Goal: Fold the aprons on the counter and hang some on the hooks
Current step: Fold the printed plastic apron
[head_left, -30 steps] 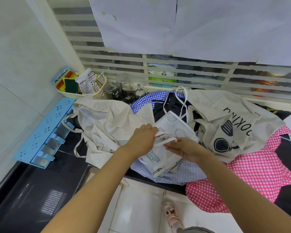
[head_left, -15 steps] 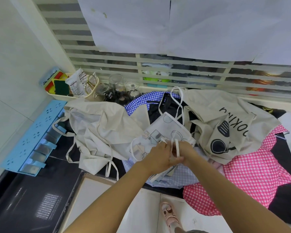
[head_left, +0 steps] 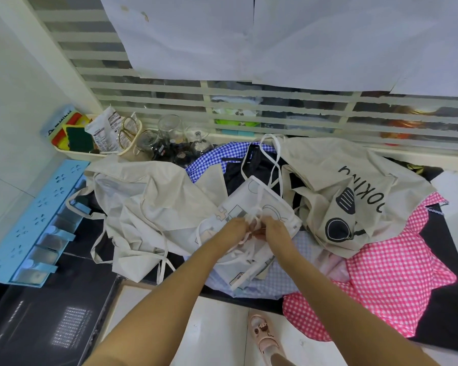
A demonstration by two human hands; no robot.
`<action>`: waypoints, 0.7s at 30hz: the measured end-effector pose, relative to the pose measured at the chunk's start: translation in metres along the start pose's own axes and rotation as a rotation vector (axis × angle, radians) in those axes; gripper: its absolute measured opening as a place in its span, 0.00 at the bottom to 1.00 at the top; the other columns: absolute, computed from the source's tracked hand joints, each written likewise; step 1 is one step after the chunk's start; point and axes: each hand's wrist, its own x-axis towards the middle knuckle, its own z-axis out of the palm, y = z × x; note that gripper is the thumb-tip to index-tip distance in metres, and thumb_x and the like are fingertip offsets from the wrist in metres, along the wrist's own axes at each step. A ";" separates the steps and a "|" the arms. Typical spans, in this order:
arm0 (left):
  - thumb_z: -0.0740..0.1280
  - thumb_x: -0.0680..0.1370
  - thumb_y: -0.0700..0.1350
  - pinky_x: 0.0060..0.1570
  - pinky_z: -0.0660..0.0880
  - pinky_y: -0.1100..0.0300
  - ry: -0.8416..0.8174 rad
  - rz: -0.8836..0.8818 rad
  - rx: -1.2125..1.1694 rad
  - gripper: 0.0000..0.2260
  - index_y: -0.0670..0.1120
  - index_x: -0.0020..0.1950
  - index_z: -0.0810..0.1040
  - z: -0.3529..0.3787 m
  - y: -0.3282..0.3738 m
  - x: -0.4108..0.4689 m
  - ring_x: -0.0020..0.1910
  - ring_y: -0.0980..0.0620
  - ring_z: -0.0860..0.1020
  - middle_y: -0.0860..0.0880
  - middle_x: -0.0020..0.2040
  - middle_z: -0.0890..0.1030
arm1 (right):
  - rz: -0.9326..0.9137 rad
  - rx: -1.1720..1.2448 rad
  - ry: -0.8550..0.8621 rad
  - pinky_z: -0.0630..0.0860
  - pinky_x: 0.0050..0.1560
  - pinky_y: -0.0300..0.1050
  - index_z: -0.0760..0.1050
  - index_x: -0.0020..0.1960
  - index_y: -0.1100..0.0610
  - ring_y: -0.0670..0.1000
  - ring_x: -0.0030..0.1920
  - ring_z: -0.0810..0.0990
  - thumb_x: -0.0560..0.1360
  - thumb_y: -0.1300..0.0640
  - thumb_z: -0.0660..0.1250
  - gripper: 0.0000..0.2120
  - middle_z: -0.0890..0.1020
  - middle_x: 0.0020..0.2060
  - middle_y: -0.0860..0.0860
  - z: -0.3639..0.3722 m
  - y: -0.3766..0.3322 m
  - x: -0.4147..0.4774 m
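The left hand (head_left: 233, 229) and right hand (head_left: 274, 229) have drawn together, fingers curled round the white ties (head_left: 257, 220), where a second ago they held them apart. The ties belong to the printed apron (head_left: 259, 194), folded small atop the heap on the worktop (head_left: 434, 241). I judge the bundle is being tied off; the blue hook rack (head_left: 35, 220) stands at the left

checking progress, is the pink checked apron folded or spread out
Spread, not folded: the pink checked apron lies loose and rumpled across the counter, with no neat creases.
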 end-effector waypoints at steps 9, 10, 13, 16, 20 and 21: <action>0.58 0.80 0.39 0.43 0.68 0.60 -0.235 0.111 0.731 0.09 0.39 0.55 0.75 0.006 -0.003 0.004 0.49 0.45 0.75 0.39 0.54 0.76 | -0.302 -0.445 0.068 0.66 0.31 0.34 0.68 0.32 0.58 0.44 0.28 0.67 0.80 0.47 0.60 0.22 0.70 0.27 0.49 -0.009 0.031 -0.001; 0.58 0.80 0.40 0.48 0.69 0.58 -0.226 0.141 0.806 0.10 0.39 0.58 0.75 0.003 -0.003 0.002 0.54 0.43 0.74 0.40 0.57 0.75 | -0.330 -0.537 0.046 0.66 0.32 0.34 0.65 0.30 0.55 0.43 0.27 0.66 0.80 0.49 0.60 0.22 0.69 0.26 0.47 -0.010 0.031 0.000; 0.59 0.80 0.42 0.55 0.72 0.51 -0.185 0.159 0.928 0.10 0.41 0.57 0.77 -0.007 -0.010 0.000 0.57 0.43 0.74 0.42 0.58 0.75 | -0.372 -0.674 -0.061 0.64 0.32 0.37 0.66 0.28 0.53 0.42 0.27 0.65 0.81 0.54 0.59 0.22 0.67 0.26 0.45 -0.010 0.032 0.004; 0.60 0.80 0.40 0.49 0.70 0.60 -0.218 0.131 0.845 0.09 0.40 0.53 0.79 -0.017 -0.012 0.001 0.51 0.48 0.76 0.43 0.55 0.79 | -0.388 -0.863 -0.162 0.60 0.37 0.40 0.78 0.39 0.63 0.44 0.31 0.66 0.81 0.53 0.60 0.19 0.65 0.30 0.46 -0.006 0.038 0.009; 0.66 0.79 0.44 0.38 0.65 0.60 -0.176 0.247 0.836 0.08 0.39 0.46 0.79 -0.031 -0.006 0.007 0.38 0.52 0.72 0.43 0.42 0.79 | -0.389 -0.862 -0.139 0.61 0.33 0.35 0.77 0.35 0.62 0.44 0.33 0.66 0.79 0.53 0.65 0.17 0.65 0.30 0.47 -0.002 0.034 0.019; 0.67 0.78 0.45 0.36 0.65 0.60 -0.161 0.269 0.828 0.08 0.40 0.43 0.78 -0.034 -0.006 0.010 0.35 0.53 0.71 0.46 0.37 0.77 | -0.348 -0.815 -0.141 0.62 0.31 0.35 0.71 0.29 0.60 0.42 0.29 0.64 0.78 0.55 0.66 0.20 0.64 0.26 0.45 -0.003 0.030 0.020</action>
